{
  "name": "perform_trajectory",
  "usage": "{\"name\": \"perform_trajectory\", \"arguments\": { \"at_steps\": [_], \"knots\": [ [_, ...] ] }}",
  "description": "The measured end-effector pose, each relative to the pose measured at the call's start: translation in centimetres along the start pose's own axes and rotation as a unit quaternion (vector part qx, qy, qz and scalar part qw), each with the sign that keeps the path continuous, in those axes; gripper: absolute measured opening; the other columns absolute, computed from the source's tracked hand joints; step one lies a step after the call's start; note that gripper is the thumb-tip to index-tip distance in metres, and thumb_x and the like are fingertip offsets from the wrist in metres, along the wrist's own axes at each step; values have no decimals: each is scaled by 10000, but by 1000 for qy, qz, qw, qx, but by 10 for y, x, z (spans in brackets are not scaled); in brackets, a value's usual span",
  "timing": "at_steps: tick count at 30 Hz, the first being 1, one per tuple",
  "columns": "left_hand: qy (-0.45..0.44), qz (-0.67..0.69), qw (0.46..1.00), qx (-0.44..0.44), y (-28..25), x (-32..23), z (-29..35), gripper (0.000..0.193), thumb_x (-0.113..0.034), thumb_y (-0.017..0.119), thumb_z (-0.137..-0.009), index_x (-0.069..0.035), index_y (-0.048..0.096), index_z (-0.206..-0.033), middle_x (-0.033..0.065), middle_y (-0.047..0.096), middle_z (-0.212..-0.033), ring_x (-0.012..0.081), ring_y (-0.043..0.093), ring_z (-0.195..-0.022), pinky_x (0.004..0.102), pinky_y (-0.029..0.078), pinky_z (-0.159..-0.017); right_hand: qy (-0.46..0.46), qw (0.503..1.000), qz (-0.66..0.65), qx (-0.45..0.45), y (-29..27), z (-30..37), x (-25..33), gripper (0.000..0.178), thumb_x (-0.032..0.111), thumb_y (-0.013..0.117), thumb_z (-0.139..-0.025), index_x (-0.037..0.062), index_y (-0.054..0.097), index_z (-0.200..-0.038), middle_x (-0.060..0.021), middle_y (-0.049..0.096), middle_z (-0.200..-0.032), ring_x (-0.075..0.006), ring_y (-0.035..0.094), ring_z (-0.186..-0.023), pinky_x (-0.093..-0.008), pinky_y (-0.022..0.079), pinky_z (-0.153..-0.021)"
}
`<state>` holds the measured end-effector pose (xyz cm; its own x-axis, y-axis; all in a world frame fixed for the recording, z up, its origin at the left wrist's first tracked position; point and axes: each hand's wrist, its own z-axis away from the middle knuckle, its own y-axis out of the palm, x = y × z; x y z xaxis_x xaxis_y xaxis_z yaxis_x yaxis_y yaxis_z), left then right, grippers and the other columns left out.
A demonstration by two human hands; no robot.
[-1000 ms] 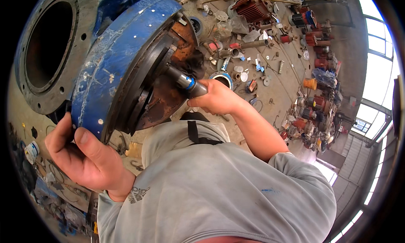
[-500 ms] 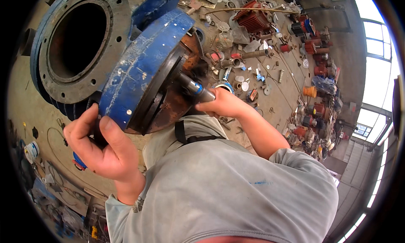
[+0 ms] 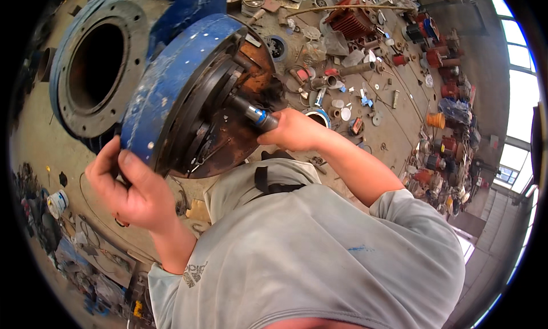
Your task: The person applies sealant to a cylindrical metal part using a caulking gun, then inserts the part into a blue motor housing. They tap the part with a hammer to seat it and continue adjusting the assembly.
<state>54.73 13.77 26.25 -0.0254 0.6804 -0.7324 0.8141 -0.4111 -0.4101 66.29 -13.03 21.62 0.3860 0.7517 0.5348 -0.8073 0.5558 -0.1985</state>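
Observation:
A big blue pump casing (image 3: pixel 171 80) stands in front of me, with a round flanged opening (image 3: pixel 128 92) on its left. My left hand (image 3: pixel 128 189) is at the casing's lower left rim, fingers curled, the thumb and forefinger closed at its edge. Whether a small part sits between those fingertips is hidden. On the casing's open side, dark rings and a rusty plate (image 3: pixel 228 152) show. A shaft-like metal cylinder with a blue band (image 3: pixel 251 112) sticks out from its middle towards me. My right hand (image 3: pixel 294 129) is wrapped round the cylinder's outer end.
Loose pipes, rings and scraps lie on the floor to the right, near a finned red motor housing (image 3: pixel 348 20). Several motors line the wall, by an orange spool (image 3: pixel 435 120). A white bucket (image 3: pixel 57 203) stands at the left.
My view has shifted, so more of the casing's open side shows. Both hands remain at the same parts, and the left fingers look a little more closed.

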Motion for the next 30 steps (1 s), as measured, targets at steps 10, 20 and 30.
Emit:
{"name": "perform_trajectory", "arguments": {
  "at_steps": [10, 20, 30],
  "knots": [
    [22, -42, 999, -14, 1, -8, -4, 139, -43, 610, -981, 38, 680, -1071, 97, 612, -973, 227, 603, -879, 326, 493, -807, -8, 957, 284, -59, -13, 33, -118, 519, 401, 761, -841, -23, 729, -1138, -284, 720, -1080, -369, 702, -1048, -455, 543, -938],
    [-63, -14, 998, -23, 1, -3, 8, 223, -141, 533, -1086, 20, 657, -1177, 74, 661, -1127, 150, 605, -1009, 298, 497, -923, -142, 933, -300, -140, 6, 44, -134, 284, 192, 820, -899, 48, 672, -1094, 14, 669, -976, -83, 597, -891, -288, 502, -799],
    [-63, -35, 993, -97, 17, -12, 11, 267, -154, 530, -1080, 28, 712, -1153, 85, 723, -1128, 170, 658, -1011, 291, 526, -914, -301, 887, -350, -4, 15, 86, -113, 597, 440, 553, -1012, 4, 446, -1407, -66, 574, -1110, -125, 511, -823, -294, 422, -760]
  ]
}}
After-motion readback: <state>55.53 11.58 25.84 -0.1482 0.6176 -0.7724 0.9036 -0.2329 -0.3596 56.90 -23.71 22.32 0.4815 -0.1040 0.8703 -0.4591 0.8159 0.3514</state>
